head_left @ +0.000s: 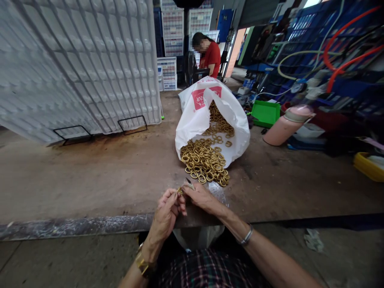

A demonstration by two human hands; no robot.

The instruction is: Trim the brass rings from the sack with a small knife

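Observation:
My left hand is closed, its thumb and fingertips pinching a small gold-coloured ring above the table's near edge. My right hand meets it from the other side. Its fingers are closed around a small knife-like tool with a dark pointed tip, which points up and away from me. Just beyond both hands lies a heap of gold-coloured rings, spilling from the mouth of a white plastic sack lying on its side. More rings show inside the sack.
White ribbed trays stand upright on the left of the brown table, beside black wire stands. On the right are a pink bottle, a green tray and a yellow container. A person in red sits beyond the table.

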